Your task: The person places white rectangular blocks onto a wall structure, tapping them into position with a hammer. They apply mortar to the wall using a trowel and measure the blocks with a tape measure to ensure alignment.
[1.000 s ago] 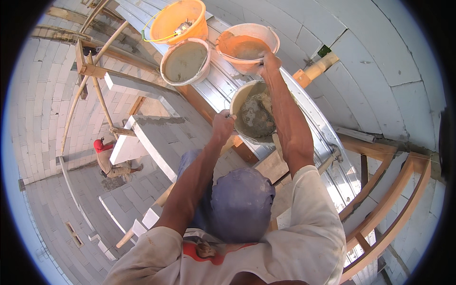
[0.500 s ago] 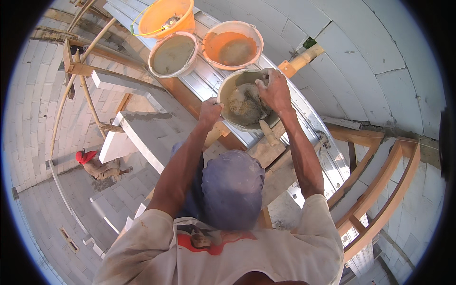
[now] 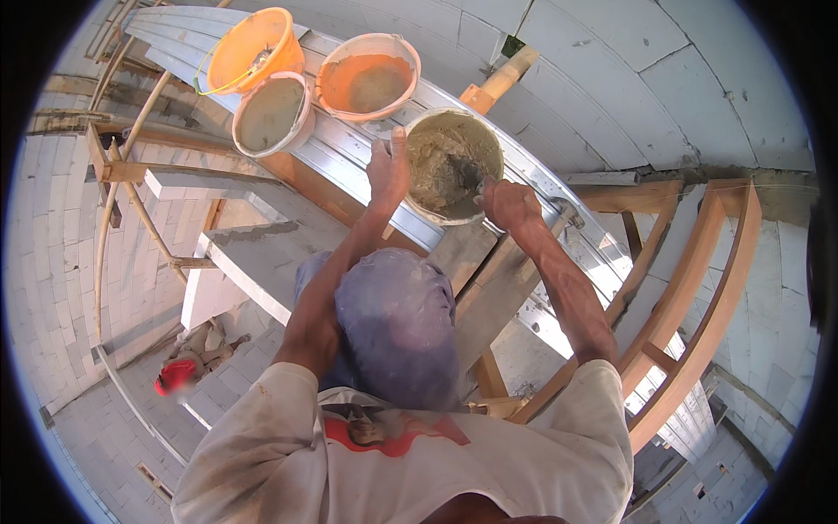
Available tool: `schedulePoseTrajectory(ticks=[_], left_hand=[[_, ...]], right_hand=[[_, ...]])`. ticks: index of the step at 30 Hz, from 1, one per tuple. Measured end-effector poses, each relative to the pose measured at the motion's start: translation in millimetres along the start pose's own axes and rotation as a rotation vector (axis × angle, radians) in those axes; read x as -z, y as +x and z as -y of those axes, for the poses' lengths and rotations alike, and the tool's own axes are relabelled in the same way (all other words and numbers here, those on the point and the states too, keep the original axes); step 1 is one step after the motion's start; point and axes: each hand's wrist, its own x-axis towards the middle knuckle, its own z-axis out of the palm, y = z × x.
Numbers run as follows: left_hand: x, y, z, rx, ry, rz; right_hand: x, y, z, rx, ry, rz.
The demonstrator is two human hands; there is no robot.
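Note:
A round bucket [image 3: 491, 140] of wet grey mortar sits in front of me on a ribbed metal sheet [image 3: 336, 162]. My right hand [image 3: 512, 208] is closed round the handle of a trowel [image 3: 470, 171] at the bucket's near right rim. The trowel's blade is partly sunk in the mortar, and my fingers hide its handle. Beside the left rim, my left hand [image 3: 387, 172] is raised with thumb and fingers apart, holding nothing; whether it touches the rim I cannot tell.
Farther left stand an orange bucket [image 3: 234, 54], a pale bucket [image 3: 305, 133] of grey liquid and an orange-lined bucket [image 3: 335, 77]. Block wall [image 3: 602, 83] rises beyond. A wooden frame [image 3: 694, 336] is at right. Below left, a person in red headwear [image 3: 177, 375] bends down.
Both hands were at the bucket's rim; my right hand has moved to the trowel handle and my left has come off the rim. The view has shifted, and the other person is lower.

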Motion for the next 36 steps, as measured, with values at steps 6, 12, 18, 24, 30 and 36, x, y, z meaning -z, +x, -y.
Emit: schedulePoseTrajectory(ticks=[6, 12, 18, 24, 30, 36], left_hand=[[-20.5, 16.9, 16.7, -0.321, 0.083, -0.175], [-12.9, 16.7, 6.3, -0.407, 0.067, -0.061], [-30.6, 17.2, 7.1, -0.414, 0.070, -0.034], [-15.2, 22.3, 12.4, -0.368, 0.043, -0.037], [-23.3, 20.2, -1.2, -0.401, 0.035, 0.003], [-25.1, 24.3, 7.6, -0.395, -0.020, -0.044]], right_hand=[[28.5, -18.9, -24.0, -0.104, -0.263, -0.284], [-33.4, 61.6, -29.1, 0.024, 0.108, -0.075], [-138.3, 78.6, -57.2, 0.054, 0.945, -0.034], [-54.9, 22.6, 5.1, -0.190, 1.089, 0.332], [-73.9, 19.3, 17.7, -0.237, 1.470, 0.434], [-67.9, 1.1, 46.5, -0.321, 2.016, 0.521]])
